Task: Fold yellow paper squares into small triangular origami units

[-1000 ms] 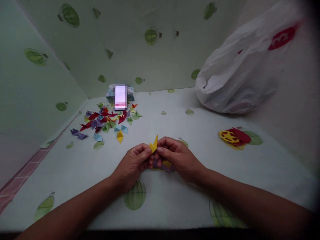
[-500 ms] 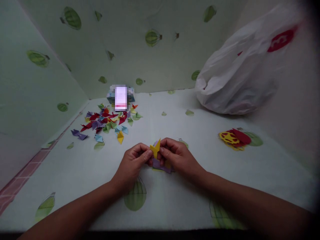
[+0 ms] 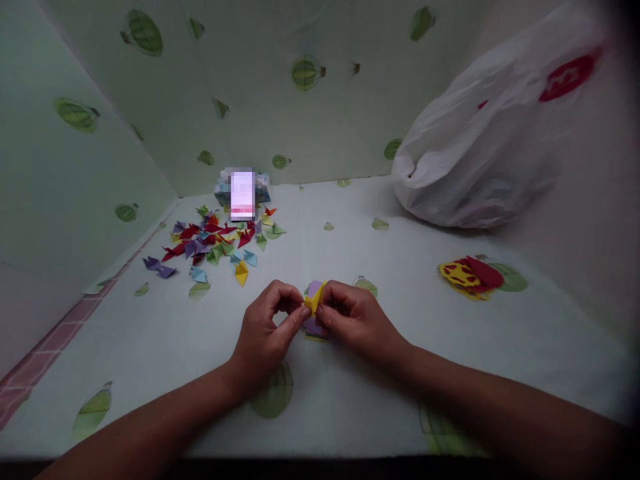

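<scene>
Between my fingertips is a small folded yellow paper piece [image 3: 313, 301], pointed like an origami crane. My left hand [image 3: 273, 327] pinches its left side between thumb and forefinger. On the right side my right hand [image 3: 353, 313] grips it, thumb in front and fingers curled behind. Beneath the hands lies a stack of purple and yellow paper [image 3: 314, 328], partly hidden by them. Farther back on the left is a spread of folded paper cranes [image 3: 215, 243] in red, purple, green, blue and yellow. A single orange-yellow crane [image 3: 241, 273] lies at its near edge.
Behind the cranes a lit phone [image 3: 243, 195], blurred out, leans against a tissue box [image 3: 263, 188]. A large white plastic bag [image 3: 465, 160] stands at the back right. Yellow and red paper cut-outs [image 3: 470, 277] lie on the right of the balloon-patterned cover [image 3: 380, 413].
Both hands keep hold of the yellow paper; its upright points have been tilted and pressed closer together. My left hand's fingers have shifted, leaving a rounder gap between thumb and forefinger.
</scene>
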Available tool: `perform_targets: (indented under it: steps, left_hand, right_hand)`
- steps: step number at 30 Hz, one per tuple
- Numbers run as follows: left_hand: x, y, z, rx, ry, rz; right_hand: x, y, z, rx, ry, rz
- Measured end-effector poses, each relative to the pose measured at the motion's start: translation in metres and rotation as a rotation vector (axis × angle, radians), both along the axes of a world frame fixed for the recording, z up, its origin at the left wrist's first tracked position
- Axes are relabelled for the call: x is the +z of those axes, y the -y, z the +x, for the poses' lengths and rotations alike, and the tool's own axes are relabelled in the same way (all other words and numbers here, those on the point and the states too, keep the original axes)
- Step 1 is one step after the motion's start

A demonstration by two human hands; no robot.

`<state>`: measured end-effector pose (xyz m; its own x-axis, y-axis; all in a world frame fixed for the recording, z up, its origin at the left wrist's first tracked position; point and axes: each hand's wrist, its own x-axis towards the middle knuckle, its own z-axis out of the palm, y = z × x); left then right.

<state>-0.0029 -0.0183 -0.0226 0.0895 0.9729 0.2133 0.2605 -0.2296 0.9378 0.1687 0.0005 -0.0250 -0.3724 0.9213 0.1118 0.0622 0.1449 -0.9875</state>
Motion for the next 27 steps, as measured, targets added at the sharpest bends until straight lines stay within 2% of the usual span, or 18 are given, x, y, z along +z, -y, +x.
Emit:
perform_targets:
  steps: [6, 12, 22, 27]
  left_hand:
    - [0.0039, 0.002, 0.0001, -0.052, -0.097, 0.083]
    - [0.0048, 0.0019, -0.001, -0.11, -0.107, 0.092]
    - [0.006, 0.0014, 0.0005, -0.032, -0.142, 0.123]
    - [0.0028, 0.0012, 0.0006, -0.019, -0.011, -0.005]
  right_hand:
    - [-0.001, 0.0026, 0.0006, -0.038, 0.129, 0.123]
    - [-0.0004, 0.0023, 0.0007, -0.019, 0.145, 0.144]
    - [-0.0009, 0.0015, 0.0012, -0.012, 0.163, 0.178]
    - [-0.0033, 0.0017, 0.001, -0.004, 0.067, 0.106]
